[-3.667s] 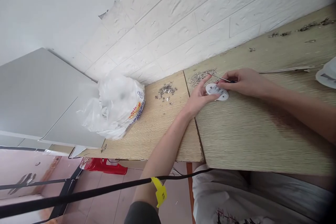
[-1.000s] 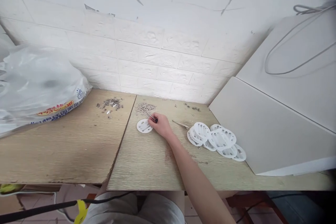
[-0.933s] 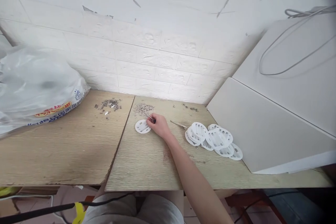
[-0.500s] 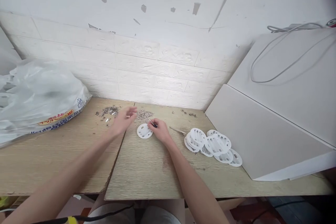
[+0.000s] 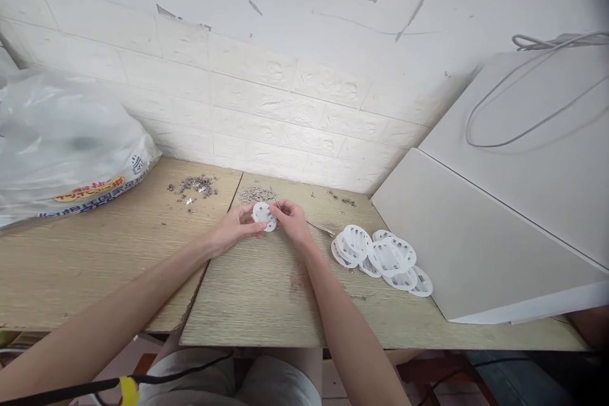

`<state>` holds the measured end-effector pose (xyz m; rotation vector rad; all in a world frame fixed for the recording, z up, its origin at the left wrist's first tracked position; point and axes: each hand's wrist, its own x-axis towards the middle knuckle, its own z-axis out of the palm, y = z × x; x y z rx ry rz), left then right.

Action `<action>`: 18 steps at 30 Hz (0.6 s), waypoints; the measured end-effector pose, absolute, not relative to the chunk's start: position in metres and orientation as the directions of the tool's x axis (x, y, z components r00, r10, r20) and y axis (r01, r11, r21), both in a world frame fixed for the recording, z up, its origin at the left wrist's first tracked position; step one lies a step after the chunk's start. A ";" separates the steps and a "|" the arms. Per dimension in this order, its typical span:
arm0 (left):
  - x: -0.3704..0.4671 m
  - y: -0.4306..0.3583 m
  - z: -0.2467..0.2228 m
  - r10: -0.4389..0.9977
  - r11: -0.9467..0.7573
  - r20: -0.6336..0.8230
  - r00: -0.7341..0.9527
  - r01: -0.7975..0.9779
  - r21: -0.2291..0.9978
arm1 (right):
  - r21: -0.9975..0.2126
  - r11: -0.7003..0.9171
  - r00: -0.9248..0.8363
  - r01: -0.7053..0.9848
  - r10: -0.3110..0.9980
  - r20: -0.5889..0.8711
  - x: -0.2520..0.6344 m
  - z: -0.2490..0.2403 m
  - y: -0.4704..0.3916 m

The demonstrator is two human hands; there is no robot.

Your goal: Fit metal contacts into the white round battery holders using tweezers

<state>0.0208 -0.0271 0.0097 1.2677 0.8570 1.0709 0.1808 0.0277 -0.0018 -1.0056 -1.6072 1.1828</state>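
My left hand is closed on the left edge of a white plastic disc with small slots and metal bits in it. The disc is raised and tilted towards me above the table. At its right edge, my right hand grips a thin pointed metal tool whose tip points up and away; its exact kind is unclear. Right behind the disc lies a heap of small metal pieces. A second slim metal tool rests on the table just right of my right hand.
Overlapping white discs lie at the right, beside a large white box with a cable on it. Further left are another pile of metal parts and a full plastic bag. A brick-pattern wall closes off the back.
My left hand has moved right and down from near the metal pieces and taken hold of the disc. The disc has come up off the table. The camera view has shifted slightly.
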 end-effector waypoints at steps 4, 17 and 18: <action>0.021 -0.026 0.007 0.943 -0.065 0.085 0.321 -0.070 0.995 | -0.936 0.266 -0.252 0.231 0.946 0.206 0.182 -0.002 0.027; 0.016 -0.021 0.004 0.936 -0.095 0.062 0.348 0.078 0.992 | -0.923 0.282 -0.389 0.263 0.906 0.165 0.188 -0.001 0.027; 0.015 -0.021 0.004 0.933 -0.105 0.068 0.355 0.086 0.991 | -0.926 0.276 -0.401 0.258 0.902 0.157 0.188 -0.001 0.027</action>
